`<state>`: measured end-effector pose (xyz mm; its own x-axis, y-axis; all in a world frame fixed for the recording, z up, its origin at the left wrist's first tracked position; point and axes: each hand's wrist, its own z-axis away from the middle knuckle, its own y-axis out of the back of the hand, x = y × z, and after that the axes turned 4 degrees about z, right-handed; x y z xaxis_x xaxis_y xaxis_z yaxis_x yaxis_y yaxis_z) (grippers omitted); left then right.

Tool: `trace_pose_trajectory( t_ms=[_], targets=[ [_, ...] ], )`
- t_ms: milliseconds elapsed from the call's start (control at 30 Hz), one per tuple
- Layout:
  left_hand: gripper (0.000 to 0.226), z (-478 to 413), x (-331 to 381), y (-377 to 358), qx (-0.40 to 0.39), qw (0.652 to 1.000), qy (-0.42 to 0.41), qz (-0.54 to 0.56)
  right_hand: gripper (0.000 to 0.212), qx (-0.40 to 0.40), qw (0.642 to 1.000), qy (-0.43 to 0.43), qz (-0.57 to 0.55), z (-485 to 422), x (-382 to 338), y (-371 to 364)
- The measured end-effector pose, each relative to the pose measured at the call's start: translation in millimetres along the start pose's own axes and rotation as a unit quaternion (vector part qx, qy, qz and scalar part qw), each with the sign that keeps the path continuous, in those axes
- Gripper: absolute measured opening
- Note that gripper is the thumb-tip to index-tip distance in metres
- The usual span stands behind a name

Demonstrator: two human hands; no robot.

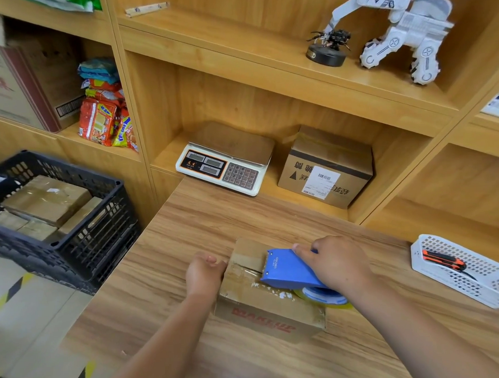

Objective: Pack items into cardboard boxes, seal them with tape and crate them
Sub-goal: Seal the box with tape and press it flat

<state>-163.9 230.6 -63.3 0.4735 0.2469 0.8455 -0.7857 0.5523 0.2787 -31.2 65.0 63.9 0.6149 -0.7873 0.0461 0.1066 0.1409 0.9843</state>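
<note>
The cardboard box [262,322] sits at the near middle of the table [186,220], where the left hand [203,272] curls over its left edge, likely bracing it against the tape's pull. The right hand [336,263] wraps round the blue tape dispenser [286,270] on the lid seam; the black crate [96,238] of sealed boxes stands to the left

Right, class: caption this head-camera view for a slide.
Left hand holds a cardboard box while the right hand presses a blue tape dispenser onto its top.
</note>
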Motion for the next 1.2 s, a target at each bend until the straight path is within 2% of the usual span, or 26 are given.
trace_pose_trajectory(
  t_ms=[133,267,333,433,500,567,633,700,800,900,1000,1100,1200],
  targets=[
    [0.014,-4,-3,1,-0.033,0.998,-0.015,-0.043,0.059,0.000,1.000,0.003,-0.001,1,0,-1],
    [0.029,-10,-17,6,-0.094,0.983,0.030,-0.158,0.060,0.001,1.000,0.005,-0.001,0,0,-1],
    [0.028,-9,-17,9,-0.093,0.979,0.021,-0.180,0.060,0.000,1.000,0.002,-0.011,0,0,-1],
    [0.028,-2,3,6,-0.056,0.987,-0.096,-0.120,0.059,0.000,1.000,0.001,-0.025,0,0,-2],
    [0.032,7,24,-1,-0.072,0.973,-0.206,-0.079,0.059,0.000,1.000,0.003,-0.028,0,0,-1],
    [0.039,13,37,-12,-0.125,0.924,-0.326,-0.153,0.060,0.001,1.000,0.009,-0.024,1,1,0],
    [0.045,11,38,-23,-0.149,0.862,-0.395,-0.282,0.060,-0.003,1.000,0.017,-0.023,2,3,2],
    [0.045,7,33,-27,-0.152,0.847,-0.393,-0.323,0.058,-0.022,0.998,0.032,-0.045,2,9,4],
    [0.043,8,32,-28,-0.157,0.860,-0.385,-0.297,0.053,-0.089,0.990,0.069,-0.080,4,25,12],
    [0.042,11,34,-27,-0.169,0.876,-0.361,-0.273,0.065,-0.138,0.980,0.108,-0.095,10,37,18],
    [0.043,11,33,-28,-0.173,0.873,-0.353,-0.289,0.074,-0.133,0.976,0.158,-0.075,16,44,20],
    [0.045,7,30,-30,-0.173,0.867,-0.358,-0.300,0.060,-0.111,0.969,0.201,-0.086,18,53,22],
    [0.073,5,27,-30,-0.175,0.855,-0.362,-0.326,0.053,-0.106,0.963,0.223,-0.105,18,63,21]
  ],
)
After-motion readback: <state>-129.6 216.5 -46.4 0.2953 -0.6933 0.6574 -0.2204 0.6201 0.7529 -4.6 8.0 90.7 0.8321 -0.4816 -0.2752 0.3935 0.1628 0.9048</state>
